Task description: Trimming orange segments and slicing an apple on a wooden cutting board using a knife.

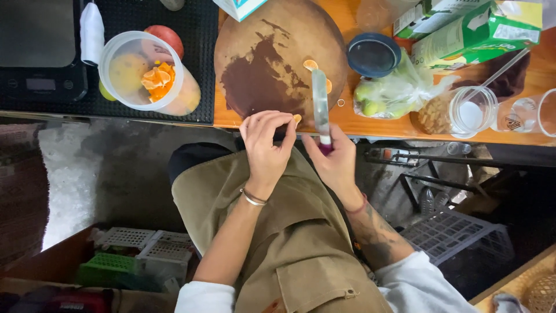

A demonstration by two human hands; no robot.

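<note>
Centrally, the left hand (265,141) pinches an orange piece (297,119) at the board (278,58) edge, steadying it; the right hand (336,159) grips a knife (319,101), blade pointing away. A jug (145,72), upper left, holds orange segments.

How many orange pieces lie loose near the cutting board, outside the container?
3: one piece on the board above the knife tip, one right of the knife, one at the left hand fingertips. Others may be hidden under the hands.

knife (320,104) handle hidden in right hand (336,162), carton (238,7) cut off
</note>
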